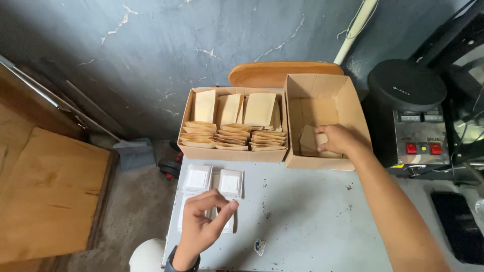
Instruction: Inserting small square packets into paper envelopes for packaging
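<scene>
My right hand (335, 139) reaches into the open cardboard box (348, 108) at the back right and grips a small tan paper packet (308, 139) near the box floor. My left hand (204, 224) hovers over the near left of the grey table (302, 216), fingers pinched on the lower edge of a white flat pouch (230, 184). A second white pouch (197, 179) lies beside it to the left. Behind them stands a cardboard box (232, 152) packed with several tan packets in rows.
A black machine (411, 113) with red buttons stands right of the boxes. An orange wooden chair back (282, 73) shows behind the boxes. A small sticker (259, 246) lies on the table. Wooden boards (48, 191) sit on the floor at left.
</scene>
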